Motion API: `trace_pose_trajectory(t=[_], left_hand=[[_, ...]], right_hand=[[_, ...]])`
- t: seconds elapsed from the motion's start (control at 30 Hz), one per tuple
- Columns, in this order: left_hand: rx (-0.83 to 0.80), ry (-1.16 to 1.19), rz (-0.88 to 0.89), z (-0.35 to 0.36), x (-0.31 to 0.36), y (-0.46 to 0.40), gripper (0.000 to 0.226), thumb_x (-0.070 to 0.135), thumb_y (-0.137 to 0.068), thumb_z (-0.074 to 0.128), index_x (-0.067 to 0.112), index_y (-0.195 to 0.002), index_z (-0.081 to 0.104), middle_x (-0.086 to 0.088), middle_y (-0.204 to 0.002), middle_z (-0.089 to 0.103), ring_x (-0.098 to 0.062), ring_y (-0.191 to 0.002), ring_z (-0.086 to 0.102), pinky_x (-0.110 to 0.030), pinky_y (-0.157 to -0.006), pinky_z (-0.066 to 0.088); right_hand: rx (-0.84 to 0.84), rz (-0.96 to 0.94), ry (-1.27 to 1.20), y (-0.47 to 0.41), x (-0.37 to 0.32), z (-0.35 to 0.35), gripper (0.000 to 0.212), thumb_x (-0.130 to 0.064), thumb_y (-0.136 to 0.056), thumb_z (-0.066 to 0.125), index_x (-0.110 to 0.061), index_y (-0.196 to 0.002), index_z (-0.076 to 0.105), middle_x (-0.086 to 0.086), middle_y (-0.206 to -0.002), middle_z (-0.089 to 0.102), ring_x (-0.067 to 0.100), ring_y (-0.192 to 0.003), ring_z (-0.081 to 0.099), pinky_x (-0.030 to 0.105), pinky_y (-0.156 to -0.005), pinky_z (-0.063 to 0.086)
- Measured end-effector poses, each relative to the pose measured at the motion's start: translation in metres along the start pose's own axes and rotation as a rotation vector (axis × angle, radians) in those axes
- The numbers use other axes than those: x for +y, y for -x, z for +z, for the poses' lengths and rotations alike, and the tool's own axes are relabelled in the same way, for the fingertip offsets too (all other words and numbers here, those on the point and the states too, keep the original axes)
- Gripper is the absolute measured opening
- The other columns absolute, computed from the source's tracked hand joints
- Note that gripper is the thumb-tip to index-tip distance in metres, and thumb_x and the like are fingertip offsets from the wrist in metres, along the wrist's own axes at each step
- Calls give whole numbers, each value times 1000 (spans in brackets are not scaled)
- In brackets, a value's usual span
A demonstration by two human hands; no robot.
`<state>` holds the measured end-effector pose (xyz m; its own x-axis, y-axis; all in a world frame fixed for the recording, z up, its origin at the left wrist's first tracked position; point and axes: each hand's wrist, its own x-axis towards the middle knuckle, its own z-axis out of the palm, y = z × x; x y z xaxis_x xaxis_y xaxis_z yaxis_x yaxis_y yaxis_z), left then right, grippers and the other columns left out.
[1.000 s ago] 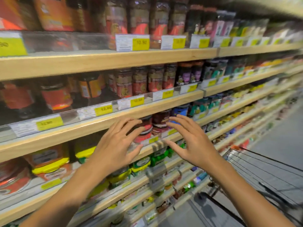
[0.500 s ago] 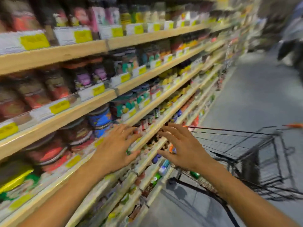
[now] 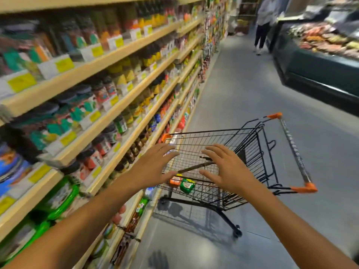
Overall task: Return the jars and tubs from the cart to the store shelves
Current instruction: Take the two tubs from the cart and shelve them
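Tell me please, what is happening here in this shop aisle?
A person is restocking goods from a black wire shopping cart with orange corners onto the long wooden store shelves on the left. Both hands are empty and spread open: the left hand and the right hand reach towards the cart basket. In it lie a green-labelled tub and an orange-labelled item, not yet picked up.

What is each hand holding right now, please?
Left hand: open, fingers spread, holding nothing.
Right hand: open, fingers spread, holding nothing.
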<state>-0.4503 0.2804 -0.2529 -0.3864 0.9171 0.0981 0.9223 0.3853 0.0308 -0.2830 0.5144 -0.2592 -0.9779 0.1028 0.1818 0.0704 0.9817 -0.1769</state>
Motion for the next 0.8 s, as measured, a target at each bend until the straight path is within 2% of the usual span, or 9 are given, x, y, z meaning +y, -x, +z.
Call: trace_pose_trajectory(t=[0.13, 0.23, 0.4, 0.5, 0.6, 0.7, 0.8], left_hand=[[-56, 44, 77, 36, -16, -46, 69, 66, -94, 44, 27, -151, 36, 1, -161, 28, -24, -150, 20, -46, -123, 20], [-109, 71, 101, 63, -35, -81, 72, 68, -93, 43, 28, -152, 33, 1, -163, 23, -26, -152, 13, -46, -124, 12], [-218, 103, 141, 99, -82, -132, 81, 75, -90, 36, 31, -156, 22, 0, -167, 9, -31, -154, 1, -46, -122, -4], [-269, 137, 158, 120, -108, -156, 86, 77, -89, 36, 30, -158, 17, 2, -168, 1, -29, -154, -7, -43, -119, -13], [-334, 170, 142, 143, -132, -171, 91, 82, -85, 31, 30, -158, 13, 0, -168, -1, -28, -154, -7, -44, -120, -11], [-441, 229, 93, 166, -152, -183, 91, 78, -86, 37, 30, -158, 9, 0, -168, -5, -29, -154, -8, -46, -122, -6], [-503, 275, 50, 189, -168, -196, 115, 98, -66, 11, 30, -159, 8, 0, -168, -5, -30, -154, -6, -47, -122, -3]], right_hand=[[-58, 97, 32, -16, 25, 14, 75, -72, -96, 37, -27, -156, 30, -3, -162, 30, 19, -152, 18, 30, -120, 2], [-110, 151, 65, -35, 41, 29, 78, -73, -96, 32, -29, -159, 21, -2, -164, 24, 19, -152, 15, 26, -115, -4], [-221, 229, 49, -72, 64, 62, 82, -75, -94, 32, -29, -160, 13, -1, -166, 20, 20, -152, 16, 28, -119, 1], [-278, 281, 8, -98, 73, 83, 82, -74, -95, 34, -30, -160, 12, -2, -166, 18, 20, -153, 14, 28, -119, 1], [-308, 303, -22, -118, 80, 104, 83, -72, -94, 35, -27, -161, 12, 0, -166, 18, 20, -153, 14, 26, -119, 0], [-345, 321, -75, -131, 87, 124, 85, -73, -91, 29, -25, -160, 16, 1, -165, 22, 21, -152, 18, 25, -119, 0], [-391, 336, -126, -140, 102, 145, 93, -79, -84, 18, -25, -160, 16, 2, -164, 24, 22, -151, 20, 33, -124, 10]])
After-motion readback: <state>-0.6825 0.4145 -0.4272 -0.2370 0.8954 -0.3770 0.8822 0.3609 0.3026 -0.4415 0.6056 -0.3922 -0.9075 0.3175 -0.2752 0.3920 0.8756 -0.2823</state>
